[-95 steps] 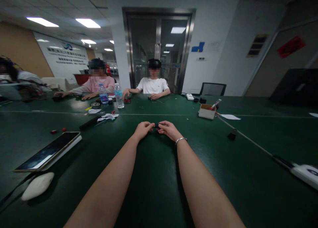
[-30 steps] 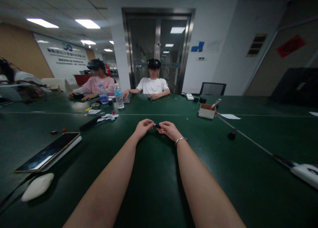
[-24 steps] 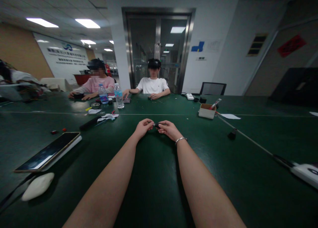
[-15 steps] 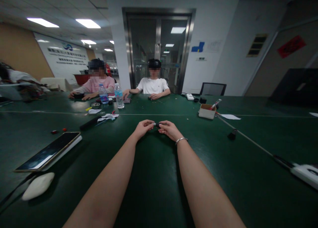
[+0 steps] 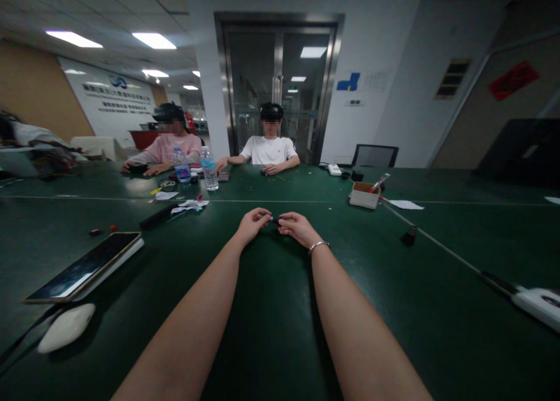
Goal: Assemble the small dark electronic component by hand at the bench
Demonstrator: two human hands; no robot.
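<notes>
Over the middle of the green table [image 5: 271, 308], both my hands meet at a small black item with a silvery end [image 5: 274, 219], too small to name surely. My left hand [image 5: 252, 226] pinches its silvery end between thumb and fingertips. The dark end is gripped by my right hand [image 5: 301, 228], whose fingers are curled around it and hide part of it. A silver bracelet [image 5: 318, 247] circles my right wrist.
At left lie a phone [image 5: 85, 268] on a white box and a pale mouse-shaped thing [image 5: 66, 329]. Bottles [image 5: 210, 171] stand farther back. A small box with pens [image 5: 364, 196] and a white power strip [image 5: 538, 308] are at right. Two people sit opposite.
My hands keep their hold on the small item, with only a very slight shift. Across the table, the person in pink has turned their head a little.
</notes>
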